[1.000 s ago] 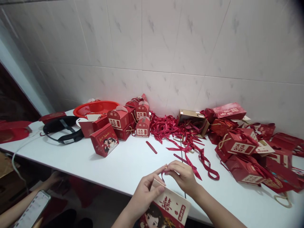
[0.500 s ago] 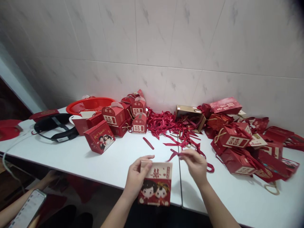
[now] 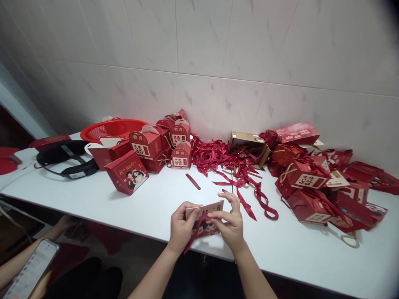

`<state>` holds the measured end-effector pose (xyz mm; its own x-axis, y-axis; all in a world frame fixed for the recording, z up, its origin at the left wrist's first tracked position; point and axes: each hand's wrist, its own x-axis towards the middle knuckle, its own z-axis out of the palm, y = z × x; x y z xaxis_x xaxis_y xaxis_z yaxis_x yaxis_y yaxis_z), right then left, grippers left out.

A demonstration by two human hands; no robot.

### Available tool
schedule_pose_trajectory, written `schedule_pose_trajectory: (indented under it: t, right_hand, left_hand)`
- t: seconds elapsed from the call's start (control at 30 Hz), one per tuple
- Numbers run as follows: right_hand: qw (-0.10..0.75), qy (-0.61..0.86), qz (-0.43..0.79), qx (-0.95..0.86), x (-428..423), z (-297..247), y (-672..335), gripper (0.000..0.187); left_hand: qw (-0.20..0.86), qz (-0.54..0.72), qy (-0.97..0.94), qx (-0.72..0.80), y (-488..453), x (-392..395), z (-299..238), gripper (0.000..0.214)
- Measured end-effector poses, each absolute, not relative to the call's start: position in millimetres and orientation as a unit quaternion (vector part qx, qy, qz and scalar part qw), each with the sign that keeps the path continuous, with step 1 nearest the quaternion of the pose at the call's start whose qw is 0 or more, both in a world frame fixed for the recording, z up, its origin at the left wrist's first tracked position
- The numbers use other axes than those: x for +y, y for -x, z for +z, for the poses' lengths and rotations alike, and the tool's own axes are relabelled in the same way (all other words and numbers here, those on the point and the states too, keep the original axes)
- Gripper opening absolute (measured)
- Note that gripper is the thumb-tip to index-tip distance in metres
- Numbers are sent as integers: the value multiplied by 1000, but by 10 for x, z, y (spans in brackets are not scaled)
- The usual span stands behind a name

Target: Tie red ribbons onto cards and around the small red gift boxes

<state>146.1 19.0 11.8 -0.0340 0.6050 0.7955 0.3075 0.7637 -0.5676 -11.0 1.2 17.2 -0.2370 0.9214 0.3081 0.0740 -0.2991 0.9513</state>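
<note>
"Two bare hands meet above the near edge of the white table [image 3: 158, 209]. What do we see in the left?"

"We see the left hand [image 3: 181, 227] pinching the left side of a flat cream-and-red paper piece [image 3: 213, 206] with printed figures, thumb on its face. We can't tell how the fingers behind it lie."

"And the right?"

"We find the right hand's [image 3: 230, 222] thumb and forefinger pinching a dark-red satin ribbon [image 3: 192, 240] against the paper's front; another finger sticks out, spread away. The ribbon hangs down between the hands, past the paper's lower edge."

"What do we have beyond?"

"We have a tangled pile of dark-red ribbons [image 3: 210, 153] near the wall, beside an open brown cardboard box [image 3: 243, 136]. Red paper boxes with rounded tops [image 3: 145, 143] stand left of it, and a jumbled heap of red printed boxes [image 3: 310, 203] lies at right."
</note>
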Motion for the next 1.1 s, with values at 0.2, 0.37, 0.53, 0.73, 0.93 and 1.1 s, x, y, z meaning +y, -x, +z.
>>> schedule_pose_trajectory:
  t: [0.2, 0.37, 0.53, 0.73, 0.93, 1.1]
  right_hand:
    - [615, 331, 106, -708, 288, 53, -1404, 15]
    - [645, 326, 120, -680, 318, 42, -1317, 12]
    - [644, 385, 313, -582, 308, 0, -1196, 27]
    - [675, 397, 287, -552, 264, 25, -1279, 24]
    - [673, 379, 249, -583, 240, 85, -1345, 23]
    - [673, 374, 226, -597, 184, 134, -1369, 21]
  left_hand:
    - [344, 614, -520, 484, 122, -2, 161, 18]
    - [364, 611, -528, 463, 142, 18, 115, 17]
    - [366, 568, -593, 437, 199, -71, 146, 25]
    - [197, 521, -660, 504, 410, -301, 96, 50]
    - [229, 431, -770, 411, 637, -326, 178, 15]
    - [211, 518, -736, 380, 651, -358, 232, 16]
